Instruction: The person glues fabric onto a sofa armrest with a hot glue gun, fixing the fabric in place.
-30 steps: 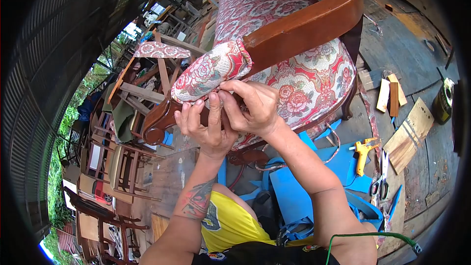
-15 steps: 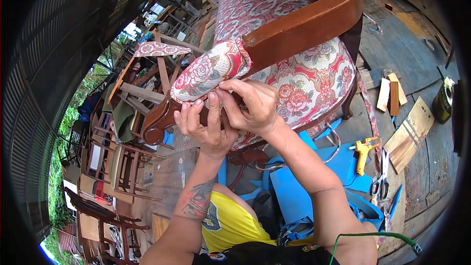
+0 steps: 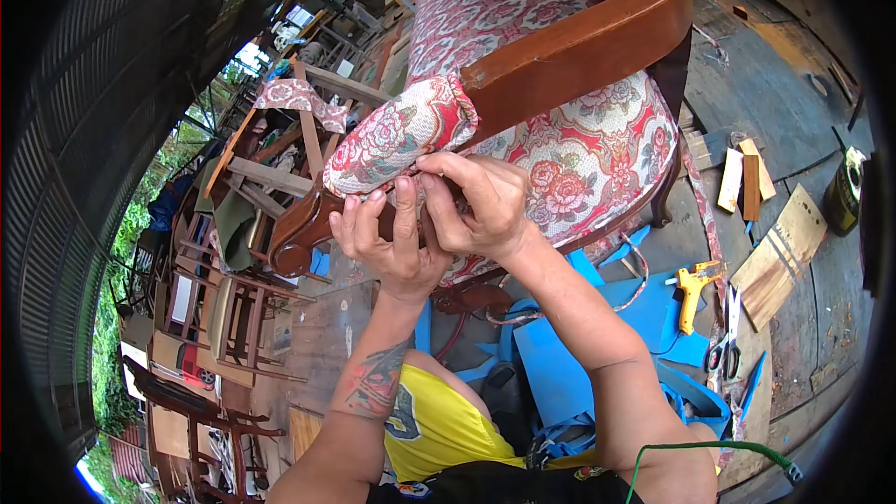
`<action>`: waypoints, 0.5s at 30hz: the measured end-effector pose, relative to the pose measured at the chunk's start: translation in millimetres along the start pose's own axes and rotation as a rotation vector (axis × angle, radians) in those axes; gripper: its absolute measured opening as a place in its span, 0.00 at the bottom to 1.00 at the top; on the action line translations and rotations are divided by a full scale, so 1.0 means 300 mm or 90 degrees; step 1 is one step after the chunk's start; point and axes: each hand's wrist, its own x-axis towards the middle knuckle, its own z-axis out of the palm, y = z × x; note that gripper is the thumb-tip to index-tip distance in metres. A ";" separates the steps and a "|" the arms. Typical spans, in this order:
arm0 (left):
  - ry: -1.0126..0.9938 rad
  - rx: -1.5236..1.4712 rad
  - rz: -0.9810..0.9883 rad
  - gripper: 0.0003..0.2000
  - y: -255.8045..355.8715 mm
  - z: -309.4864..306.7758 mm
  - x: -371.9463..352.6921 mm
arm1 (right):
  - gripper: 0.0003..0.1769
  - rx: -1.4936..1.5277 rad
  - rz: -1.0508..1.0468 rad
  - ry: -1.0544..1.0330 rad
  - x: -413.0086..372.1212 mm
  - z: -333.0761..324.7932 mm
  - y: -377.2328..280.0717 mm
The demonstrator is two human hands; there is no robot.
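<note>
A floral padded cover (image 3: pixel 401 131) wraps the middle of the sofa's wooden armrest (image 3: pixel 579 42). My left hand (image 3: pixel 392 238) is at the cover's lower edge, its fingertips bent against the fabric rim. Just beside it, my right hand (image 3: pixel 476 201) pinches at the same edge with thumb and index finger. Whatever lies between the fingers of both hands is too small or hidden to name. Behind the armrest is the floral sofa seat (image 3: pixel 569 168). The carved front end of the armrest (image 3: pixel 294 247) shows left of my left hand.
A yellow glue gun (image 3: pixel 691 297), scissors (image 3: pixel 726 341) and blue sheet material (image 3: pixel 555 364) lie at the lower right. Wood offcuts (image 3: pixel 779 257) and a can (image 3: pixel 845 191) are farther right. Wooden chair frames (image 3: pixel 243 317) crowd the left side.
My right thumb and index finger have parted slightly at the cover's edge. The loose floral fabric strip behind, on the left, hangs in a different shape. My left hand is nearly still.
</note>
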 end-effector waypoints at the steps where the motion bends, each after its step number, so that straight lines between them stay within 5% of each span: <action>1: 0.000 0.000 0.000 0.34 0.000 0.000 0.000 | 0.14 0.003 0.002 0.004 -0.001 0.002 0.000; 4: -0.004 0.003 -0.002 0.34 0.003 -0.002 0.001 | 0.14 0.001 0.003 0.003 -0.004 0.002 0.002; 6: 0.010 -0.017 -0.030 0.24 0.011 -0.001 0.003 | 0.14 -0.004 0.003 -0.001 -0.004 0.001 0.003; 15: 0.018 -0.025 -0.031 0.24 0.015 -0.003 0.011 | 0.14 -0.022 0.028 0.021 -0.003 0.012 -0.005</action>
